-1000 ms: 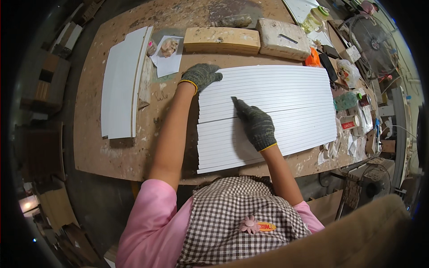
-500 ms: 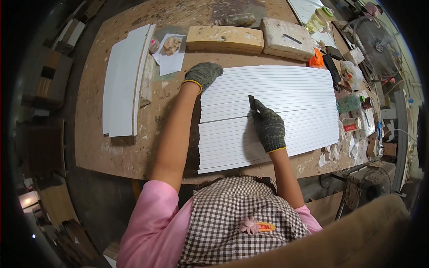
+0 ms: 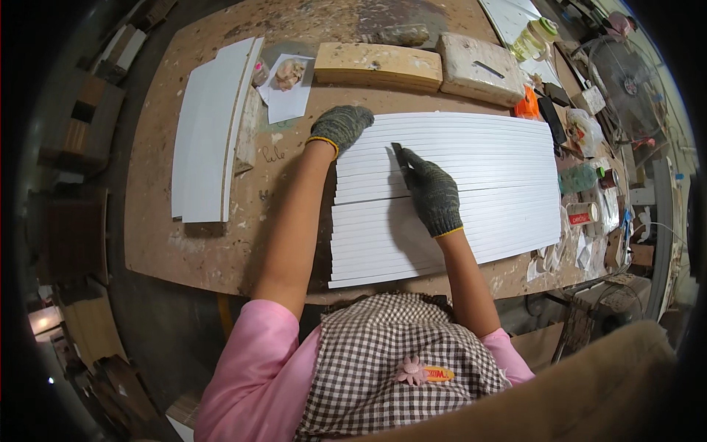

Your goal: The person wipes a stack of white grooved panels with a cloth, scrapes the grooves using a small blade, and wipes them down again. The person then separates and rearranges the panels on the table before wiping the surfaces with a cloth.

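Note:
Narrow white strips (image 3: 486,184) lie side by side on the table, with a dark gap crossing them about midway. At their far left corner, my left hand (image 3: 340,125), in a dark knitted glove with a yellow cuff, has its fingers closed over the strip ends; the fingertips are partly hidden. My right hand (image 3: 433,193), gloved the same way, is closed around a short dark flat tool (image 3: 398,151). The tool's narrow end points away from me over the strips, toward their left end. Whether it touches them I cannot tell.
White panels (image 3: 202,140) are stacked on the left of the stained table (image 3: 166,247). Along the back are a wooden block (image 3: 379,65) and a wrapped block (image 3: 482,70) with a small dark bar on it. Bottles, a cup (image 3: 582,214) and scraps crowd the right, near a fan (image 3: 626,85).
My right hand has moved left and a little farther from me, carrying the dark tool across the strips. My left hand remains at the far left corner. The view has shifted slightly.

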`<state>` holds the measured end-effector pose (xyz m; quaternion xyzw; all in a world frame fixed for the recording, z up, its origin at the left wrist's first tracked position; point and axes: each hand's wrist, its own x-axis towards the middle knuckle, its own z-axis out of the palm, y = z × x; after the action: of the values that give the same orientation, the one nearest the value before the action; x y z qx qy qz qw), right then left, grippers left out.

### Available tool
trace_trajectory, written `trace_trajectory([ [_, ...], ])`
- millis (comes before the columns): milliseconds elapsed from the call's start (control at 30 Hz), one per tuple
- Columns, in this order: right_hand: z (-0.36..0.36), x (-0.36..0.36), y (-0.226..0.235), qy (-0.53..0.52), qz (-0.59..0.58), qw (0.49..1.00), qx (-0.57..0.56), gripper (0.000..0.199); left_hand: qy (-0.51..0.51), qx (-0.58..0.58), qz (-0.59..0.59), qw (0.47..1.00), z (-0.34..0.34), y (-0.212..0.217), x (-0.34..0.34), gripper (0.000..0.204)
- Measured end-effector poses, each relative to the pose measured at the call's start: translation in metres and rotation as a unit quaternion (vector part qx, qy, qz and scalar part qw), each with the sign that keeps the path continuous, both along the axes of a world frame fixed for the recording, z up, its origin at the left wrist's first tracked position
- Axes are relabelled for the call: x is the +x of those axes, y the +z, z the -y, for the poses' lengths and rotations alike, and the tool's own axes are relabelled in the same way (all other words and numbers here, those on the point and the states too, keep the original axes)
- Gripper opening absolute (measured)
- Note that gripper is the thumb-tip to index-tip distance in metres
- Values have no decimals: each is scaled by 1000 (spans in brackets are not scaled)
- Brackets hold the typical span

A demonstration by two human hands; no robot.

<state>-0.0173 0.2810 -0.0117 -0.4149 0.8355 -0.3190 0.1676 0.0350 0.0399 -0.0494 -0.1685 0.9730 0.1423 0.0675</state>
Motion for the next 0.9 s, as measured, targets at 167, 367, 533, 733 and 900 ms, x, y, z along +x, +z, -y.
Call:
trace_trajectory([
  [167, 10, -8, -15, -6, -63, 998, 25, 34, 0, -9, 8, 1000, -4, 2, -2, 29],
  [367, 16, -4, -15, -22, -72, 994, 77, 33, -24, -42, -2, 999, -2, -4, 0, 30],
  [533, 16, -4, -19, 1, -60, 997, 38, 32, -9, -18, 19, 1000, -1, -2, 1, 31],
  [733, 17, 1, -11, -4, -60, 997, 51, 32, -25, -34, 19, 999, -2, 0, -2, 33],
  [900, 21, -1, -16, -9, -71, 995, 72, 33, -13, 1, 4, 1000, -1, -1, 2, 33],
])
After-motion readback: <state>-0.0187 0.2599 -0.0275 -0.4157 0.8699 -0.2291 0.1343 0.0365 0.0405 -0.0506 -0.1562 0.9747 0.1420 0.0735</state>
